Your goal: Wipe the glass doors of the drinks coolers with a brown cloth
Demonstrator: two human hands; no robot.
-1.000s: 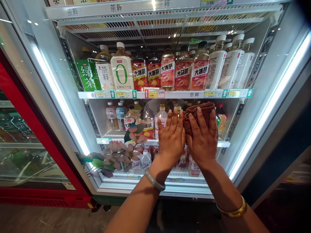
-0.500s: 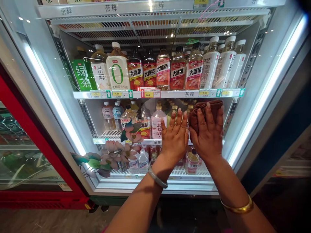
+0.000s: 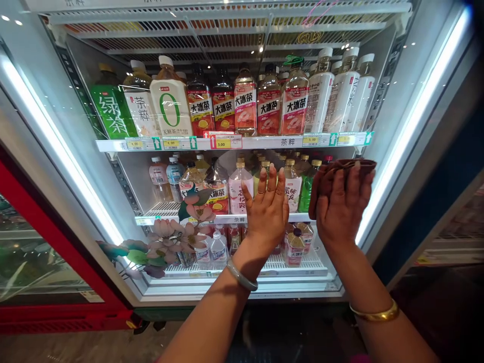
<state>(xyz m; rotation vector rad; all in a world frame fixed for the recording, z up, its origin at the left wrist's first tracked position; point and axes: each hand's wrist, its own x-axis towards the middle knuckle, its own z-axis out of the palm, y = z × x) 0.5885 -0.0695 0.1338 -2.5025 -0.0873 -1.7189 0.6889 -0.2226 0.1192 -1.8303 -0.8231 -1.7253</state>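
Note:
My left hand (image 3: 265, 216) lies flat against the glass door of a lit drinks fridge, fingers spread and holding nothing. To its right, my right hand (image 3: 340, 214) presses a folded brown cloth (image 3: 325, 177) to the glass, its fingers stretched over the fabric. The cloth is near the fridge's right light strip (image 3: 412, 121). Behind the glass, a pink-labelled bottle (image 3: 240, 191) and a white-labelled bottle (image 3: 293, 184) show on either side of my left hand. A grey bangle (image 3: 242, 276) is on my left wrist and a gold one (image 3: 378, 313) on my right.
Tea bottles stand along the upper shelf (image 3: 257, 142), with price tags on its front edge. A flower decoration (image 3: 174, 237) shows at the door's lower left. A red-framed fridge (image 3: 91, 272) stands at the left, and a dark blue panel (image 3: 427, 212) at the right.
My right hand has slid the cloth to the right over the glass, away from my left hand. My left hand stays flat at nearly the same place. The view has shifted slightly.

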